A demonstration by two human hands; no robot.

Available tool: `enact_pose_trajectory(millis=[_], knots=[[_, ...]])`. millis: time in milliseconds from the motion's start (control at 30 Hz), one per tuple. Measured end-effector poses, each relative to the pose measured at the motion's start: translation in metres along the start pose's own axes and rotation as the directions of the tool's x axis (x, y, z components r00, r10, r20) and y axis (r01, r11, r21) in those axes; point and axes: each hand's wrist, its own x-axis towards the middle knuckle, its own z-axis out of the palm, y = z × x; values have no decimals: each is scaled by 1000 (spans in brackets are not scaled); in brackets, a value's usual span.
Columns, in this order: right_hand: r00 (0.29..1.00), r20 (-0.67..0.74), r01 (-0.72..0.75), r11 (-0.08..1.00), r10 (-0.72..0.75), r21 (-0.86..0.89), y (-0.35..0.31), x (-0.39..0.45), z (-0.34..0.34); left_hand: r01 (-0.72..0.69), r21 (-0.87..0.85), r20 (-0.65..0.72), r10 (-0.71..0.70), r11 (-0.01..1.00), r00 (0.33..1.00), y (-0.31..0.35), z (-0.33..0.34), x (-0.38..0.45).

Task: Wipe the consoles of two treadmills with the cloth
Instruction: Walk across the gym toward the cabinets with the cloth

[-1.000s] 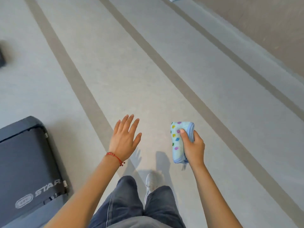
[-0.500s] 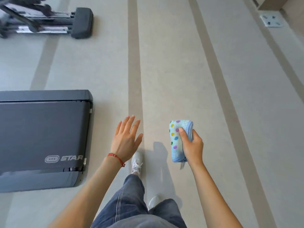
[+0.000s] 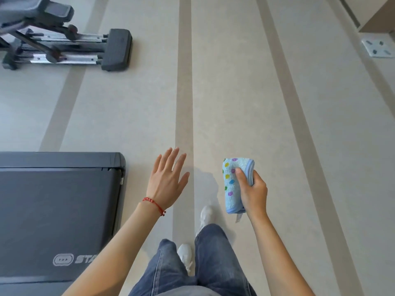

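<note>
Right hand grips a folded, fluffy pale-blue terry cloth with coloured dots, held above the matte beige floor to the right of the treadmill deck. Left hand, fingers straight and spread, holds nothing beside the deck's dark, smooth belt. Compared with half a second ago, the deck lies lower in view and the elliptical trainer beyond it shows more fully.

The right hand grips a folded blue cloth (dotted in several colours) above the striped floor. The left hand hangs flat with fingers spread, just beside a dark treadmill deck. Another exercise machine stands well beyond it.
</note>
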Motion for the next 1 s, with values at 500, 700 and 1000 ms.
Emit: enact_pose_trajectory(millis=[500,700,1000], knots=[[998,42,54,999,-54,-2,-146,307,78,64,10,-45,-64,998,997,-53,-4,312],[996,68,56,998,-55,-17,-191,411,134,80,-23,-80,-82,996,993,-104,-2,429],[999,20,44,999,-44,7,-281,581,240,25,-9,-90,-25,1000,996,-196,-17,644]])
